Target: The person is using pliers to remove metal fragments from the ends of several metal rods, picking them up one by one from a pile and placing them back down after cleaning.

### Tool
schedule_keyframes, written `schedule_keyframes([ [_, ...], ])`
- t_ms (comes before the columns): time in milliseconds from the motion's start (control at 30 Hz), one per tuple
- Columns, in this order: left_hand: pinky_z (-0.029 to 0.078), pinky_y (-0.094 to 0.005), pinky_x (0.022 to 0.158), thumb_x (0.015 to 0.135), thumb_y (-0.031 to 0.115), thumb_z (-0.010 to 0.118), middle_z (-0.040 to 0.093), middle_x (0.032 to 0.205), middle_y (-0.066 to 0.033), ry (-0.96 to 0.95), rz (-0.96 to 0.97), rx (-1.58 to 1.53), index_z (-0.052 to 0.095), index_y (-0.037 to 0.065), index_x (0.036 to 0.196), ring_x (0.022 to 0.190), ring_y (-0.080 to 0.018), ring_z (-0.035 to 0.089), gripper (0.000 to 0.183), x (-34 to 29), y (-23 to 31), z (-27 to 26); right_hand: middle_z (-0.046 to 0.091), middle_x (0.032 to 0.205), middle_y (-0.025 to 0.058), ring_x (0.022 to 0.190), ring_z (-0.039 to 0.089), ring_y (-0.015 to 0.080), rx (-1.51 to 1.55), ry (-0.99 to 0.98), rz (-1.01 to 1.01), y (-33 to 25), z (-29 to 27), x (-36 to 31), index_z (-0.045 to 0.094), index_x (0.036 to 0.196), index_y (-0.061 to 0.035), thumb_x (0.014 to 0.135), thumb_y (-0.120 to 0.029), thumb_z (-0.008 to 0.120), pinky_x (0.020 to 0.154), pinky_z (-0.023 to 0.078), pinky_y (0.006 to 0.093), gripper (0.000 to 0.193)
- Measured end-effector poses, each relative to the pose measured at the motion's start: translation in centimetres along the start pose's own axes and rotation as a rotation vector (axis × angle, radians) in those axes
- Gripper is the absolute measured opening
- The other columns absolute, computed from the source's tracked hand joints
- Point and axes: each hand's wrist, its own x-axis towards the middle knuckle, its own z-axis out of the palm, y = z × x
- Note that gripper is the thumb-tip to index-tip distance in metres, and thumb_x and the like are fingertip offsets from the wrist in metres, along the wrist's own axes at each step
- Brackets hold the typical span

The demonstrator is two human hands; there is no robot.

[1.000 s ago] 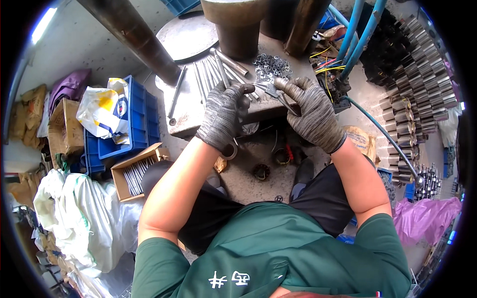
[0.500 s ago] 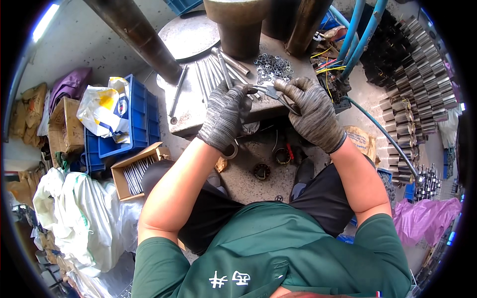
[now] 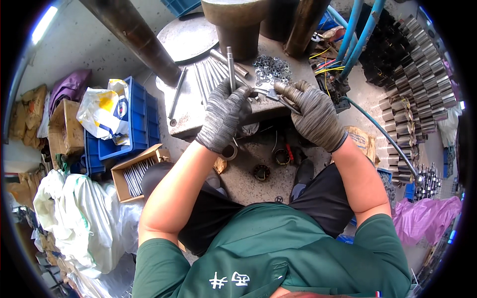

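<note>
My left hand (image 3: 222,116), in a grey knit glove, is closed around a metal shaft (image 3: 230,64) whose upper end sticks up above the fist. In my right hand (image 3: 316,114), gloved alike, is a pair of pliers (image 3: 272,94). Their jaws point left and reach the shaft beside my left fingertips; whether they grip anything there is too small to tell. Behind the pliers, a pile of small metal rings (image 3: 272,69) lies on the metal work table (image 3: 191,116). Several slim metal rods (image 3: 202,82) lie to its left, behind my left hand.
Thick metal columns (image 3: 130,37) rise at the table's back. To the left stand blue crates (image 3: 144,111) and a cardboard box of rods (image 3: 136,174). Blue hoses (image 3: 365,37) and stacked metal cylinders (image 3: 422,64) are on the right. Ring-shaped parts (image 3: 262,172) lie on the floor.
The shaft in my left hand has swung from a leftward tilt to nearly upright, showing more of its top. Both hands have otherwise barely shifted, and the pliers stay by the shaft.
</note>
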Motion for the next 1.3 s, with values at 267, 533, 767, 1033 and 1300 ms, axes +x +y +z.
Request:
schedule_keyframes([
  [267, 0.051, -0.0231, 0.070, 0.107, 0.020, 0.052, 0.066, 0.090, -0.0039, 0.023, 0.201, 0.370, 0.066, 0.001, 0.118, 0.075, -0.0076, 0.058, 0.027, 0.0, -1.0, -0.9, 0.074, 0.113, 0.0201, 0.098, 0.072, 0.0238, 0.327, 0.016, 0.318, 1.6, -2.8, 0.2, 0.064, 0.136, -0.0037, 0.090, -0.007, 0.067, 0.091, 0.055, 0.0336, 0.047],
  [533, 0.050, -0.0252, 0.075, 0.097, 0.010, 0.071, 0.065, 0.092, 0.0002, -0.028, 0.353, 0.480, 0.070, 0.001, 0.115, 0.081, -0.0076, 0.056, 0.020, -0.2, -0.8, -1.0, 0.074, 0.114, 0.0160, 0.101, 0.069, 0.0161, 0.435, -0.163, 0.309, 3.1, -4.0, -0.2, 0.063, 0.138, -0.0019, 0.087, -0.008, 0.071, 0.092, 0.054, 0.0321, 0.051],
  [767, 0.056, -0.0304, 0.086, 0.100, 0.019, 0.069, 0.075, 0.101, -0.0079, -0.164, 0.228, 0.416, 0.072, 0.004, 0.120, 0.094, -0.0138, 0.069, 0.025, -1.6, 0.6, -2.1, 0.069, 0.101, 0.0046, 0.093, 0.060, 0.0106, 0.571, -0.394, 0.334, 3.6, -6.0, -0.4, 0.062, 0.139, -0.0034, 0.083, -0.006, 0.074, 0.087, 0.052, 0.0291, 0.058],
  [1033, 0.052, -0.0320, 0.097, 0.101, 0.016, 0.061, 0.074, 0.110, -0.0063, -0.237, 0.290, 0.518, 0.071, 0.002, 0.123, 0.104, -0.0149, 0.066, 0.028, -2.0, 1.4, -3.0, 0.074, 0.115, 0.0145, 0.106, 0.067, 0.0169, 0.518, -0.465, 0.163, 4.5, -5.0, -1.2, 0.061, 0.143, -0.0102, 0.085, -0.011, 0.075, 0.096, 0.052, 0.0336, 0.060],
  [1300, 0.052, -0.0316, 0.099, 0.099, 0.012, 0.056, 0.073, 0.117, -0.0104, -0.339, 0.156, 0.147, 0.067, 0.002, 0.128, 0.108, -0.0171, 0.067, 0.033, -2.1, 0.6, -1.9, 0.072, 0.120, 0.0171, 0.110, 0.069, 0.0249, 0.453, -0.456, -0.012, 2.1, -2.4, -0.8, 0.060, 0.142, -0.0076, 0.084, -0.015, 0.076, 0.097, 0.052, 0.0366, 0.060],
])
